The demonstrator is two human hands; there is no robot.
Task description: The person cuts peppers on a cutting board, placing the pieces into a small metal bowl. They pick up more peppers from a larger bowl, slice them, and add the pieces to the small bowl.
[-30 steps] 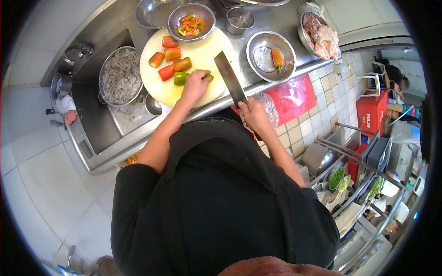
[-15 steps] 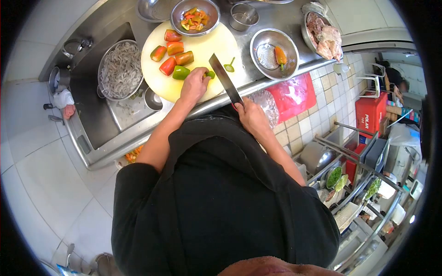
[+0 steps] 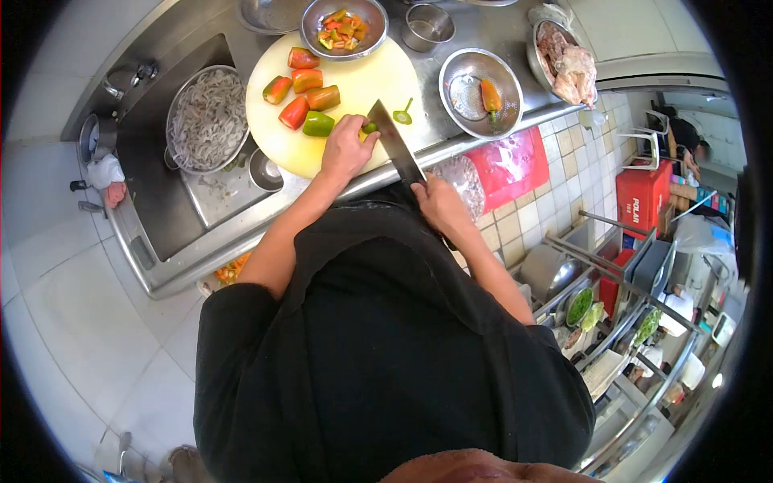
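My left hand (image 3: 347, 148) is closed with its fingertips on a small green pepper piece (image 3: 369, 127) on the round cutting board (image 3: 374, 84). My right hand (image 3: 440, 198) grips a broad-bladed knife (image 3: 398, 146) by its handle. The blade slants across the board's right edge, right beside the held piece. Left of my fingers sits a green pepper chunk (image 3: 318, 124), with several red and orange pepper pieces (image 3: 307, 80) above it. A green pepper top with its stem (image 3: 402, 117) rests just right of the blade.
A bowl of chopped pepper (image 3: 345, 32) stands at the board's far edge. To the right are a perforated metal bowl (image 3: 459, 64) with one orange pepper (image 3: 489, 97) and a bowl of raw meat (image 3: 574, 71). A colander of pale strips (image 3: 208, 121) sits in the sink (image 3: 161, 181).
My left hand has shifted slightly right and up with the green piece. The knife blade has come closer to that piece. The pepper pieces stay where they were on the board.
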